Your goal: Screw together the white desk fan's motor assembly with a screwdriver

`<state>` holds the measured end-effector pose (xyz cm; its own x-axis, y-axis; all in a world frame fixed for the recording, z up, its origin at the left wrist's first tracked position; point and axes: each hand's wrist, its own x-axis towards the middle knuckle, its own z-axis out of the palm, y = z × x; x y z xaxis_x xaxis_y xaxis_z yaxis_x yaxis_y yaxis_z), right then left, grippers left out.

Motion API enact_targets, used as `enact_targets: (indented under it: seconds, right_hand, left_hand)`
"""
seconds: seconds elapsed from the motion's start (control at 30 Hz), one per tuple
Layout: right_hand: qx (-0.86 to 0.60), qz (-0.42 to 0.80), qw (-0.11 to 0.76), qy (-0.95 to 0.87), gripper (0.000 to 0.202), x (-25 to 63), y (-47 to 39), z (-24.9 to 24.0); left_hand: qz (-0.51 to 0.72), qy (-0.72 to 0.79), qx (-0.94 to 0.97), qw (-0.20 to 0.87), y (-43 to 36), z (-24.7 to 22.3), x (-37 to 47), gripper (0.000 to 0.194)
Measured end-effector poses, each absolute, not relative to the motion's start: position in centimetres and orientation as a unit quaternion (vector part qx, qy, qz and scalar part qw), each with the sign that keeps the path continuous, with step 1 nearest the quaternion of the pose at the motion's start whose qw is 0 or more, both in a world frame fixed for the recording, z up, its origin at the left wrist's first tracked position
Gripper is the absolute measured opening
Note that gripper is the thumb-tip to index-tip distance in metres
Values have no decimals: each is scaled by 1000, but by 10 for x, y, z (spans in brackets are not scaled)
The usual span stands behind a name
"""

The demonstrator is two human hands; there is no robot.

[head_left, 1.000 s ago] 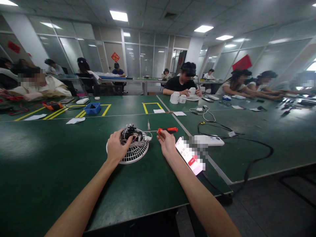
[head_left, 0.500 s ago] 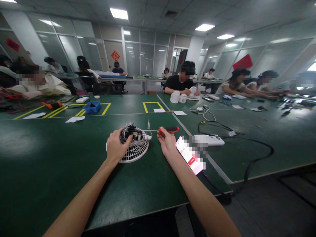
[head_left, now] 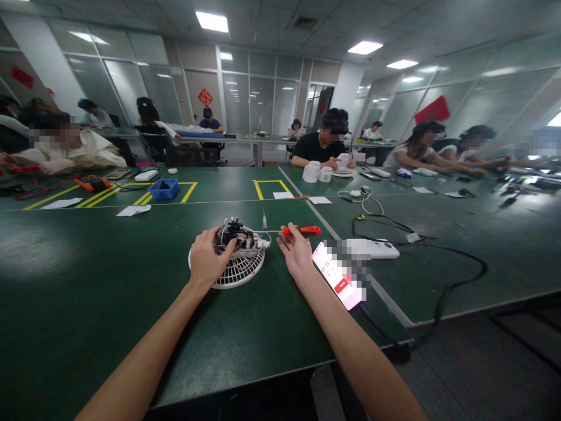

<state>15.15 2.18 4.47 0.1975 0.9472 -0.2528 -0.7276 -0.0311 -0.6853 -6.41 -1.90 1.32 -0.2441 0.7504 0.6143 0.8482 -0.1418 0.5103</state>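
A white round fan grille (head_left: 240,275) lies on the green table, bearing a black motor assembly (head_left: 234,233) with white wires. My left hand (head_left: 207,257) is closed round the near left side of this assembly, thumb to the right. In my right hand (head_left: 298,252) is a screwdriver (head_left: 309,230) with a red and black handle, held between thumb and fingers. Its shaft lies level and points left at the assembly; whether the tip sits on a screw I cannot tell. Just beyond the shaft a small, thin pointed tool (head_left: 264,220) stands upright.
A lit phone (head_left: 335,278) lies right of my right wrist, near a white power strip (head_left: 372,248) and black cables (head_left: 473,257). Farther off are a blue bin (head_left: 163,190), paper slips (head_left: 134,211) and white cups (head_left: 311,171) before a person in black (head_left: 324,143). Others sit around.
The screwdriver handle has turned in my right hand, showing more red now, and my lower fingers have loosened slightly. My left hand and the fan part have stayed put.
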Motion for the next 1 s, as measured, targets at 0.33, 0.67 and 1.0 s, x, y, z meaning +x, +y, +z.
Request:
enact_targets:
  seconds: [0.33,0.67,1.0]
  right_hand:
    - [-382,604,676,-181,24,154,25,40]
    - [-360,627,678,-130,25,155,25,46]
    - [-379,622,669,-151,24,156,25,46]
  left_hand:
    - [-446,-650,-612,56,-19,12,-64,55]
    - [-439,-652,-616,54,-19,13,-65,55]
    - [-447,-648,-614,53,-19,12,-64,55]
